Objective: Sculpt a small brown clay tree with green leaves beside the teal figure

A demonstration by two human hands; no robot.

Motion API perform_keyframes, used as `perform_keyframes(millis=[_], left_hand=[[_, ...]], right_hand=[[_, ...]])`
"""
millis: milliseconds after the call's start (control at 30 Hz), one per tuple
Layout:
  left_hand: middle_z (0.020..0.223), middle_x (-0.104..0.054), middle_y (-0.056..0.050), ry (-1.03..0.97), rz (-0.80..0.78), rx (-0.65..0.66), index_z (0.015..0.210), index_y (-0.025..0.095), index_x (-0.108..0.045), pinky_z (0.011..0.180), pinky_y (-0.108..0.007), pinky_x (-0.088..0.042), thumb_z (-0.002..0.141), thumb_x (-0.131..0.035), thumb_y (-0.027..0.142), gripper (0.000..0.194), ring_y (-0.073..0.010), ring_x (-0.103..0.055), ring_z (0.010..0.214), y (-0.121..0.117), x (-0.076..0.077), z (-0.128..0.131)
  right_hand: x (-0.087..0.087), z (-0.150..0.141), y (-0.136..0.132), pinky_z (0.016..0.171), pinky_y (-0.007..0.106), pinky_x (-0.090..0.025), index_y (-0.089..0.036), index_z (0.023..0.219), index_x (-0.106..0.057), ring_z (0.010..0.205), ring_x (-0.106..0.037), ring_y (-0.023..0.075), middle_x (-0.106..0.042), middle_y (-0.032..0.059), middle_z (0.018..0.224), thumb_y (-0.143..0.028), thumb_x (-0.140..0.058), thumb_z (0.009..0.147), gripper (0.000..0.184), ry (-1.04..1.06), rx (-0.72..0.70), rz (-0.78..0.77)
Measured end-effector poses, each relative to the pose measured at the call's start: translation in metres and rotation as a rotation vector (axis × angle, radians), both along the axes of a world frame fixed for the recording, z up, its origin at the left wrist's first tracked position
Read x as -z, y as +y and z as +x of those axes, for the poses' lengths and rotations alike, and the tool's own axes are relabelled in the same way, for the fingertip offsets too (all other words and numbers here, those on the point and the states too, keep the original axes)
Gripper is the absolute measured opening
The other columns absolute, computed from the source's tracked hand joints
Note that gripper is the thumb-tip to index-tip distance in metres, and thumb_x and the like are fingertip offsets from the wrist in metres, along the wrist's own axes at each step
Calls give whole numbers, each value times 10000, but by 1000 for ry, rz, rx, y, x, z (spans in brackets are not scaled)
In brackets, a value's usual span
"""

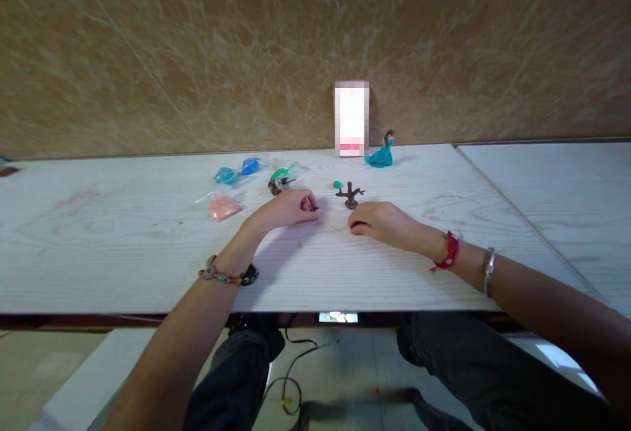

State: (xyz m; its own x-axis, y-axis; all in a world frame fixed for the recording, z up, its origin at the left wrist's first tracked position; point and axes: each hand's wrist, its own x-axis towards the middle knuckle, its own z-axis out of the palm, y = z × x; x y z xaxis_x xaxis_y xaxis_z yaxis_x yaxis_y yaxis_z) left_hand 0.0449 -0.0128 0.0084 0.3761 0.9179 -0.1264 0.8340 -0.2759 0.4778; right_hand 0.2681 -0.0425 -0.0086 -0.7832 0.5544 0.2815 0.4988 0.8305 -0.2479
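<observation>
My left hand point(296, 207) is curled above the white table, its fingers closed on a small dark piece point(316, 208) that looks like brown modelling clay. Beside a small brown clay tree point(350, 196) with bare branches, my right hand point(378, 219) rests low with thumb and fingers together; whatever is in them is hidden. A green clay ball point(337, 184) lies just left of the tree. Behind my left hand sits a bag of dark brown clay point(279, 186), touching a bag of green clay point(282, 173).
Bags of light blue clay point(226, 176), blue clay point(251, 166) and pink clay point(223, 207) lie to the left. A phone-shaped bright screen point(351, 119) leans on the marbled wall point(246, 56). Near it stands a clay figure in a teal dress point(381, 155). The table's front edge point(296, 313) is below my arms.
</observation>
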Motion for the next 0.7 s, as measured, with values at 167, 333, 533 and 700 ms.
perform_keyframes(millis=[167,333,533,700], left_hand=[[599,-489,19,-27,21,-6,699,145,-530,560,-227,-328,695,-511,208,66,-113,-451,579,-3,-5,4],[625,-499,20,-313,-218,-46,736,149,-500,503,-207,-308,735,-491,276,127,-95,-452,565,-12,-16,8],[604,-517,27,-512,-437,29,744,145,-528,444,-187,-250,706,-578,282,150,-66,-437,511,-22,-15,19],[653,-605,16,-637,-504,-96,742,140,-525,573,-209,-386,658,-622,159,130,-79,-535,586,-25,-6,33]], right_hand=[[4,-2,1,699,255,-433,-127,805,-628,754,-594,154,-656,69,815,-170,-478,833,159,-13,40,4],[4,-2,1,676,250,-446,-140,786,-625,731,-593,140,-658,44,772,-179,-511,812,123,143,51,58],[2,-3,-2,665,236,-472,-157,783,-658,721,-617,125,-690,29,771,-146,-515,804,145,410,66,167],[2,-6,-6,664,227,-476,-146,819,-672,724,-624,130,-700,40,797,-178,-602,754,101,377,26,134]])
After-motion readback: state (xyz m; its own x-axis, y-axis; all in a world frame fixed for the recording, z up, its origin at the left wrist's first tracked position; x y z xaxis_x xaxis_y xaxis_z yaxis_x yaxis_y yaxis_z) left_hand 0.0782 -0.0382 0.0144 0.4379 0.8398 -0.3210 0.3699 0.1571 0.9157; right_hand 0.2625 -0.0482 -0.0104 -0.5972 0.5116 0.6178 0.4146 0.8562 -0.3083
